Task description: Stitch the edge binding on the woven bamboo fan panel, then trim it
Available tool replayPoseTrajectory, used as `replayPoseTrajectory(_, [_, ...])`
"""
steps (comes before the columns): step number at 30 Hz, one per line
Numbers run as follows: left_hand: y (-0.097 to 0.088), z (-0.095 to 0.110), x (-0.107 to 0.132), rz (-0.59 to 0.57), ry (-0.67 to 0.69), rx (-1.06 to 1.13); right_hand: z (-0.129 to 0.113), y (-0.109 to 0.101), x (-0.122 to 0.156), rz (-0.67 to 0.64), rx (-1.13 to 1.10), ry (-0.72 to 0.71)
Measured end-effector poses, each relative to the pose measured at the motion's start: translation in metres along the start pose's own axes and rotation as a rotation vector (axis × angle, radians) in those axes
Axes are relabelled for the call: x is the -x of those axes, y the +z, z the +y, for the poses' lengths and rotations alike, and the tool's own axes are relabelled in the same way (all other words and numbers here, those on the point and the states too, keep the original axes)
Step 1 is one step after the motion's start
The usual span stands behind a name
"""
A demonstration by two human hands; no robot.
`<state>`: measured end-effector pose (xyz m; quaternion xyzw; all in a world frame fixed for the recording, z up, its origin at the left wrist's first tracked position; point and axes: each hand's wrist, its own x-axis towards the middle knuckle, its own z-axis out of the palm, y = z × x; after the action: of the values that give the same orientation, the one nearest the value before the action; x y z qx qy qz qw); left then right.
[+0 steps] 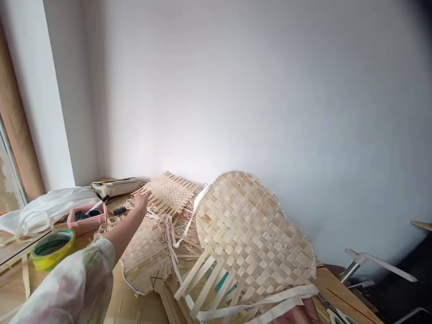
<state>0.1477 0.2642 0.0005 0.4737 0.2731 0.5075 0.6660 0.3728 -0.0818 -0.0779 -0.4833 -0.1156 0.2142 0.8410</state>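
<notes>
My left hand (142,199) reaches far forward and pinches the left edge of a small woven bamboo mat (172,191) with loose strip ends. At the bottom right, my right hand (305,311) is partly cut off by the frame and grips the lower edge of a large woven bamboo piece (243,220). White cloth tape (290,293) runs over that hand and along the piece's lower side; unwoven strips stick out at the lower left. Beneath my left arm lies a bound woven fan (146,254) with a flat handle.
At left are a roll of yellow-green tape (53,249), a pink basket (87,220) with small items, a white cloth (50,204) and a beige pouch (116,186). Loose bamboo strips (187,238) litter the table. Scissors (337,312) lie at the right edge; a wall stands behind.
</notes>
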Motion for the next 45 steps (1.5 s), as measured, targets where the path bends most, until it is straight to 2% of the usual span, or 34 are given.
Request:
replayPoseTrajectory(2, [0.011,0.019,0.015,-0.012,0.002,-0.019,-0.004,0.010,0.006,-0.033,-0.031,0.010])
replayPoseTrajectory(3, [0.019,0.029,0.025,-0.056,0.001,-0.024,-0.004,0.014,0.008,-0.052,-0.042,0.005])
replayPoseTrajectory(5, [0.037,0.050,0.051,-0.232,-0.009,-0.029,-0.004,0.019,0.011,-0.083,-0.051,-0.017])
replayPoseTrajectory(6, [0.046,0.059,0.065,-0.426,-0.010,-0.041,-0.003,0.021,0.012,-0.097,-0.050,-0.033])
replayPoseTrajectory(7, [0.054,0.067,0.079,-0.558,-0.015,-0.071,-0.001,0.022,0.013,-0.109,-0.048,-0.052])
replayPoseTrajectory(9, [0.066,0.077,0.105,-0.679,-0.020,-0.184,0.002,0.023,0.013,-0.120,-0.053,-0.082])
replayPoseTrajectory(10, [0.070,0.079,0.115,-0.695,-0.019,-0.231,0.004,0.024,0.013,-0.117,-0.064,-0.087])
replayPoseTrajectory(14, [0.071,0.076,0.136,-0.613,-0.074,-0.192,0.011,0.028,0.015,-0.110,-0.109,-0.095])
replayPoseTrajectory(18, [0.067,0.076,0.142,-0.529,-0.056,-0.132,0.013,0.034,0.018,-0.207,-0.083,-0.114])
replayPoseTrajectory(22, [0.071,0.093,0.148,-0.456,0.021,-0.117,0.013,0.035,0.020,-0.287,-0.110,-0.038])
replayPoseTrajectory(27, [0.078,0.117,0.151,-0.355,0.133,-0.084,0.013,0.036,0.022,-0.470,-0.222,0.133])
replayPoseTrajectory(33, [0.085,0.136,0.138,-0.253,0.295,-0.065,0.016,0.038,0.027,-0.602,-0.180,0.132])
replayPoseTrajectory(38, [0.094,0.150,0.127,-0.207,0.435,-0.027,0.017,0.040,0.030,-0.577,-0.237,0.184])
replayPoseTrajectory(45, [0.113,0.175,0.119,-0.231,0.600,0.001,0.020,0.040,0.026,-0.475,-0.261,0.258])
